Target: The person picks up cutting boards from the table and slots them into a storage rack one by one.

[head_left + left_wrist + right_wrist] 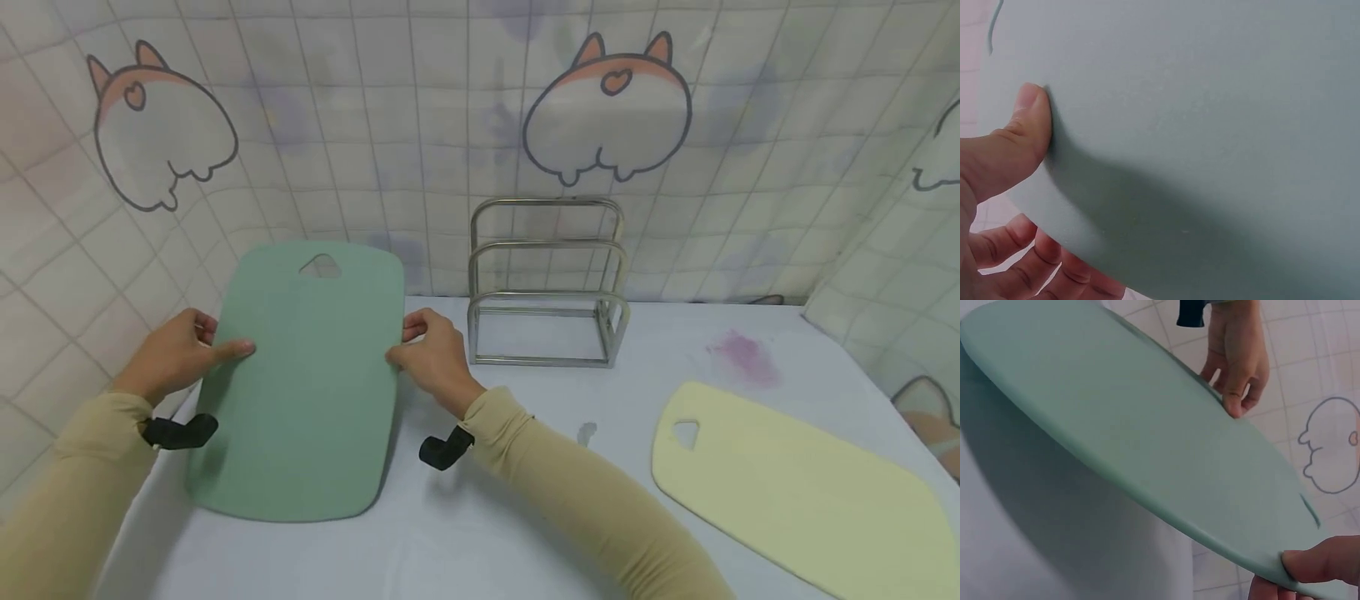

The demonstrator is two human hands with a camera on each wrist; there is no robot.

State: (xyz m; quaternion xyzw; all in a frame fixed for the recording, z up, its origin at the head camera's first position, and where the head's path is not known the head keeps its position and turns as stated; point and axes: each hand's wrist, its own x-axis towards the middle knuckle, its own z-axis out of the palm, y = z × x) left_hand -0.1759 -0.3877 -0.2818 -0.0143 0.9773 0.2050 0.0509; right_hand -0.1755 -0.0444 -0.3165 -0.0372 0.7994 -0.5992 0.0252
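Note:
A green cutting board [311, 383] with a handle hole near its far end is tilted up off the white table, its near end low. My left hand [183, 350] grips its left edge, thumb on top [1029, 119] and fingers curled underneath. My right hand [427, 350] grips the right edge the same way, thumb [1319, 559] on the top face. The right wrist view shows the green cutting board [1147, 437] raised above the table, with my left hand [1238, 359] at its far edge. The green cutting board [1210, 144] fills the left wrist view.
A steel wire rack [547, 283] with three arches stands just right of the board by the tiled wall. A pale yellow cutting board [802, 487] lies flat at the front right. A purple stain [742, 354] marks the table [525, 492].

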